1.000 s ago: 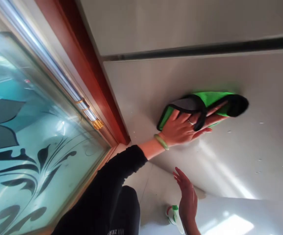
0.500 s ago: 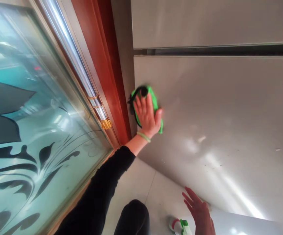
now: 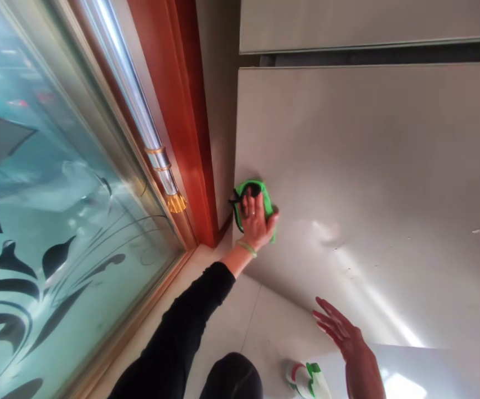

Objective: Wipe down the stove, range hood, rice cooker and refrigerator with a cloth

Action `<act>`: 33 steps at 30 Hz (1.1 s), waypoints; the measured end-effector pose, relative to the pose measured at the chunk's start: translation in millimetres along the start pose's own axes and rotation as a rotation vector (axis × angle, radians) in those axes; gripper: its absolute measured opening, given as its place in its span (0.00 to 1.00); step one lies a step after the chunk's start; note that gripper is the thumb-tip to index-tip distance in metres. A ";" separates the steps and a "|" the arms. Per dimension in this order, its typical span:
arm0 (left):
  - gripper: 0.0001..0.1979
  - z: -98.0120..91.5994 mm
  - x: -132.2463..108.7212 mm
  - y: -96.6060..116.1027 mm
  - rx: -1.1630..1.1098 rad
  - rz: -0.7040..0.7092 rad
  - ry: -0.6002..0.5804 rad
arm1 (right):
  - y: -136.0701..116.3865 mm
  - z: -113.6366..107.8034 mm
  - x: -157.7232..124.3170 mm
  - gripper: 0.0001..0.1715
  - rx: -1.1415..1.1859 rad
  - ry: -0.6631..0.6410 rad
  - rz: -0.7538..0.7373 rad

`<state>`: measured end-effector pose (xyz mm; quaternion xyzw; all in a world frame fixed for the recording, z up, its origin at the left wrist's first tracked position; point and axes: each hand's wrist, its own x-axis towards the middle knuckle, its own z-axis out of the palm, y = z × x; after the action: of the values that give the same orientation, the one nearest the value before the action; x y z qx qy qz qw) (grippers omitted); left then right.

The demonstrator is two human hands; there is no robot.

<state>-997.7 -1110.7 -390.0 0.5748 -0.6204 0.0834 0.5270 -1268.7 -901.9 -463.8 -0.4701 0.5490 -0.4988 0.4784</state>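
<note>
My left hand [image 3: 255,223] lies over a green cloth [image 3: 267,200] with a black edge, pressing it flat to the lower grey refrigerator door [image 3: 364,155] close to its left side. A pale bracelet [image 3: 246,247] circles that wrist. Lower down to the right, my right hand [image 3: 343,330] is in front of the same door, fingers stretched out and holding nothing. Below it on the floor is a white spray bottle [image 3: 306,379] with green and red parts, partly cut off by the bottom of the view.
At left stands a glass door [image 3: 69,221] with dark leaf patterns, beside a shiny metal pole [image 3: 140,105] and a reddish-brown frame [image 3: 185,111]. A gap [image 3: 372,54] runs above the lower door. My knee [image 3: 233,379] shows over the tiled floor [image 3: 243,302].
My left hand has slid the green cloth a little down the door. The view has shifted slightly too. My right hand stays open, a bit higher in view.
</note>
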 end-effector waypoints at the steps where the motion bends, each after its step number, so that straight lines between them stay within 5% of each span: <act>1: 0.50 -9.4 18.3 5.0 0.014 0.032 0.020 | 2.0 0.4 -0.7 0.39 -0.008 -0.020 0.004; 5: 0.44 -72.0 134.4 43.8 0.140 0.141 0.220 | -10.2 7.7 -1.4 0.37 0.039 0.013 -0.033; 8: 0.49 -85.8 169.9 58.2 0.131 0.226 0.327 | -16.4 18.3 -7.4 0.38 0.128 0.054 -0.035; 15: 0.59 -28.3 65.9 46.8 -0.033 -0.068 0.277 | 11.0 36.5 -48.7 0.43 0.264 0.098 0.182; 19: 0.56 0.7 47.0 124.5 -0.121 0.019 0.130 | 9.6 36.0 -52.8 0.44 0.274 0.043 0.222; 22: 0.52 31.3 28.3 203.7 -0.075 0.292 -0.047 | 17.4 31.1 -44.4 0.44 0.260 0.033 0.227; 24: 0.44 54.2 4.1 232.2 -0.068 0.474 -0.240 | 32.1 25.2 -38.7 0.45 0.249 0.041 0.229; 26: 0.38 70.6 -24.0 227.5 -0.075 0.533 -0.443 | 49.7 16.5 -34.2 0.48 0.276 0.082 0.272; 28: 0.36 72.7 -44.9 195.3 -0.049 0.445 -0.548 | 64.1 4.4 -30.5 0.52 0.337 0.124 0.342; 30: 0.42 59.4 -47.0 156.0 0.034 0.277 -0.488 | 71.7 -11.0 -27.4 0.53 0.380 0.146 0.376; 33: 0.53 25.0 -6.3 135.4 0.127 0.127 -0.141 | 71.5 -37.3 -24.1 0.53 0.377 0.162 0.358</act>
<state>-1121.5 -1080.5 -337.4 0.5710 -0.6846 0.1150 0.4383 -1306.1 -870.0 -532.1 -0.2269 0.5573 -0.5356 0.5925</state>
